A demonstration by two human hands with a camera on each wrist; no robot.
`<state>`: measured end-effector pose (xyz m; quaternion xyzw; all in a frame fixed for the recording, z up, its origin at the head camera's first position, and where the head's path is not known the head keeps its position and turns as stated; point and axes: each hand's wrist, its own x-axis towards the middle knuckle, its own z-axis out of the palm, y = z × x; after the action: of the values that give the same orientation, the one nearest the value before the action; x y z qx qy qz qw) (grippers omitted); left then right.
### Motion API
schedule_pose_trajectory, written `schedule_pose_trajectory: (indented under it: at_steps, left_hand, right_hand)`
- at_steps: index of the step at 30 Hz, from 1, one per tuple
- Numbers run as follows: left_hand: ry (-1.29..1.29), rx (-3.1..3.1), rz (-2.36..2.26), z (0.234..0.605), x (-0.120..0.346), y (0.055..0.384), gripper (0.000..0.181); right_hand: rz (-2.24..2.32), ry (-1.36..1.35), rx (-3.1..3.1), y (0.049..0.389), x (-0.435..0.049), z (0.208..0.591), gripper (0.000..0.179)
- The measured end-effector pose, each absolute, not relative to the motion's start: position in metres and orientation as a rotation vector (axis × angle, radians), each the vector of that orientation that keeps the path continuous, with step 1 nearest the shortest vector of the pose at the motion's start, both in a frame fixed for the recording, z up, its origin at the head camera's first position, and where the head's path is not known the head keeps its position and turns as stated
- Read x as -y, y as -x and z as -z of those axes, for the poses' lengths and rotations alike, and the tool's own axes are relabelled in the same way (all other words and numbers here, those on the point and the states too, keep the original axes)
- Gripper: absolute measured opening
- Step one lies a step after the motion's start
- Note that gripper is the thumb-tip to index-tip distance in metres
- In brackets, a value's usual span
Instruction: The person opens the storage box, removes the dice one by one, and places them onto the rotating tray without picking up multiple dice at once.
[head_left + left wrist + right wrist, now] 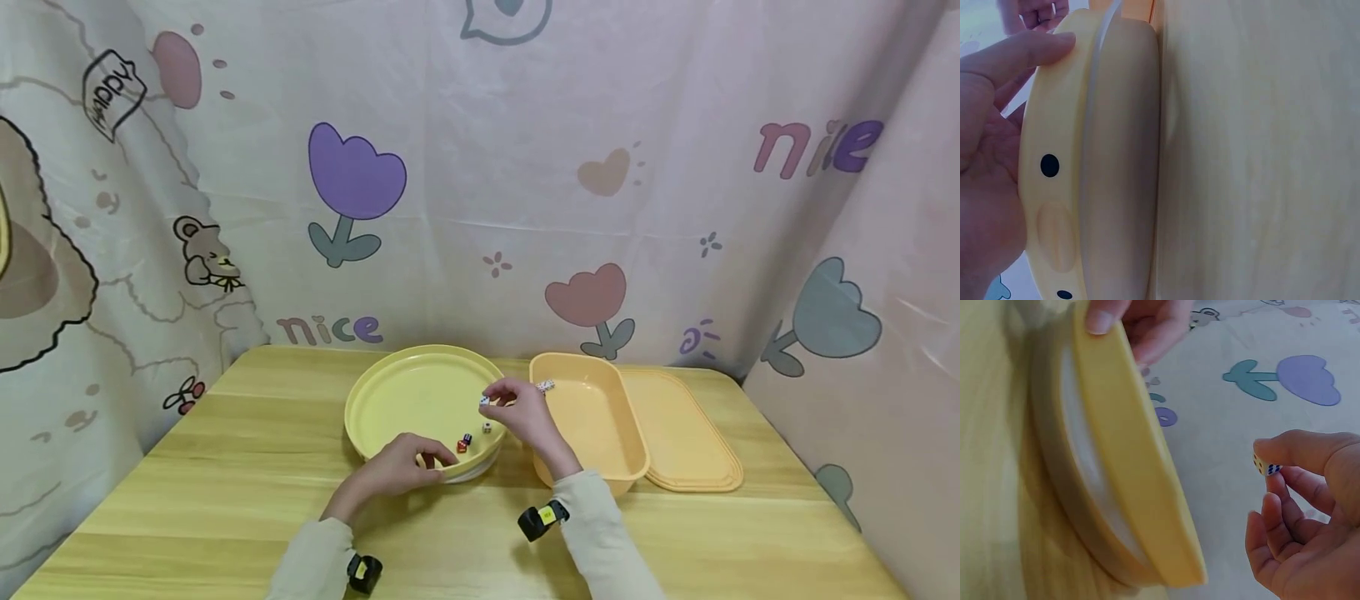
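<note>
My right hand (527, 414) pinches a white die (1266, 465) between thumb and fingertip, above the right side of a round yellow tray (416, 396). Blue and red pips show on that die in the right wrist view. At the tray's near edge, my left hand (399, 467) grips the rim, its thumb (1047, 50) against the outer wall and the fingers over the inside. Close to those fingers lie a red die (461, 447) and a black die (468, 438). Another white die (487, 427) sits near the tray's right edge.
Right of the tray stands a deep orange box (592, 417), with white dice (545, 386) at its left side, partly behind my right hand. A flat orange lid (686, 429) lies beside the box. A patterned curtain (465, 167) hangs behind the wooden table (225, 467).
</note>
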<state>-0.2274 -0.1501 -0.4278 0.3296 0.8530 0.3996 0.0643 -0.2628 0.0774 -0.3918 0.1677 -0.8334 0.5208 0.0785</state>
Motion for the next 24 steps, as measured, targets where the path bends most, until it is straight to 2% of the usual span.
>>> schedule_pose_trajectory:
  at_steps: [11,19,24]
  left_hand:
    - [-0.993,-2.573,-1.211,0.4278,0.1488,0.2259,0.015]
    - [-0.994,-2.582,-1.210,0.4284,0.1497,0.2268,0.016]
    - [-0.990,-2.583,-1.216,0.4281,0.1495,0.2268,0.016]
  right_hand:
    - [-1.548,-0.493,2.513,0.2642,-0.0796,0.3980,0.014]
    - [-1.571,-0.527,2.510,0.2685,-0.0827,0.4000,0.023]
    - [-1.592,-0.489,2.524,0.2706,-0.0844,0.4007,0.022]
